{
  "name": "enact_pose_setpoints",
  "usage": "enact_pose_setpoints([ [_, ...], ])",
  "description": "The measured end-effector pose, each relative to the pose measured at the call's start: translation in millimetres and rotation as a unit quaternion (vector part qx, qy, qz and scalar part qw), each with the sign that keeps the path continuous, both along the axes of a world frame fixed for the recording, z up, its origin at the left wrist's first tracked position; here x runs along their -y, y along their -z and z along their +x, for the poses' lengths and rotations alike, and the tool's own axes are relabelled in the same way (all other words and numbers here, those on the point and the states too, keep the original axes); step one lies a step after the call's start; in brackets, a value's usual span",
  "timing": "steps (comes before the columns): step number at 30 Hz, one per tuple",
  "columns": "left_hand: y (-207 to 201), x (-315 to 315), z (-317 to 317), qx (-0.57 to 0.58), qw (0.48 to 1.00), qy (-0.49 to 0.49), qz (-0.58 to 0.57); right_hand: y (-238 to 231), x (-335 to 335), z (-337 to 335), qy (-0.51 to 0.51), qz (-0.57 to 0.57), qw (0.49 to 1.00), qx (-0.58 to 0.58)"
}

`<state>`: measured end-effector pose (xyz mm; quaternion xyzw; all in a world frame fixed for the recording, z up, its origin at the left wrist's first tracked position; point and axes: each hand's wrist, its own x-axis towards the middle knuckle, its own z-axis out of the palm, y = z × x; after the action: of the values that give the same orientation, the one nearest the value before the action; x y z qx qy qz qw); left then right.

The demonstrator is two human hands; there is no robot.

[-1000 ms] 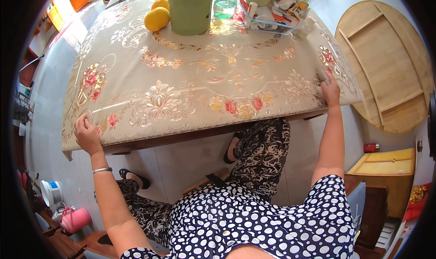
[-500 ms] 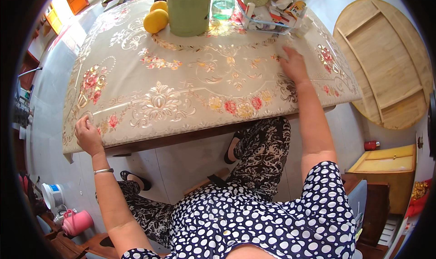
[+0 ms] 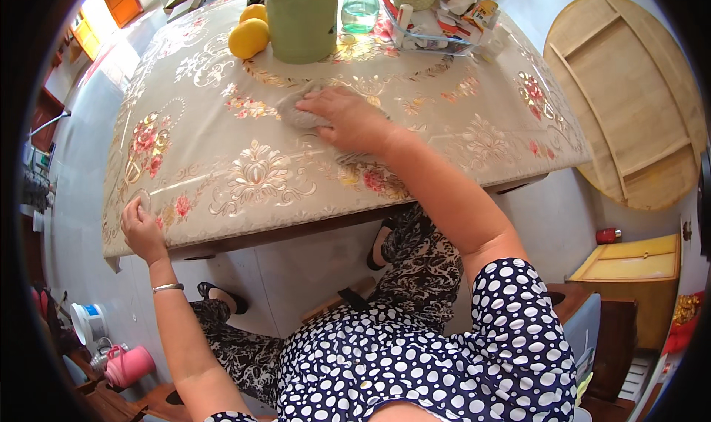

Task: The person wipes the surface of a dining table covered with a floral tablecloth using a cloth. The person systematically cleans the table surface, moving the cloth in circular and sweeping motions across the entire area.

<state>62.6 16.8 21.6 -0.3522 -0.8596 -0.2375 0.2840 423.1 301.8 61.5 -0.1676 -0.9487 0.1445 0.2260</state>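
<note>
My right hand (image 3: 344,118) presses a crumpled grey-beige cloth (image 3: 298,113) onto the middle of the table, its fingers over the cloth. Hand and cloth are slightly blurred. Beneath them spreads a shiny beige tablecloth (image 3: 215,137) patterned with red and yellow flowers and gold scrolls. My left hand (image 3: 144,232), a silver bracelet at its wrist, rests at the near left corner of the table. Its fingers are loosely bent on the tablecloth, holding nothing that I can see.
At the table's far side stand a green canister (image 3: 302,26), yellow fruits (image 3: 249,38), a clear bottle of pale green liquid (image 3: 361,11) and a clear plastic basket (image 3: 433,46) of small items. A round wooden tabletop (image 3: 629,100) leans at right. A pink jug (image 3: 129,365) stands lower left.
My right hand has swept from the table's right side leftward to its middle, and the cloth now shows under it. My left hand has stayed at the corner.
</note>
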Motion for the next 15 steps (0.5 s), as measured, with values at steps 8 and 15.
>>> enact_pose_setpoints([
  [8, 17.0, 11.7, -36.9, 0.004, 0.999, 0.044, -0.006, 10.6, -100.6, 141.0, 0.209, -0.016, 0.978, -0.009],
  [15, 14.7, 13.0, -37.6, 0.038, 0.998, 0.05, -0.016, 6.3, -141.7, 244.6, 0.387, -0.036, 0.921, -0.006],
])
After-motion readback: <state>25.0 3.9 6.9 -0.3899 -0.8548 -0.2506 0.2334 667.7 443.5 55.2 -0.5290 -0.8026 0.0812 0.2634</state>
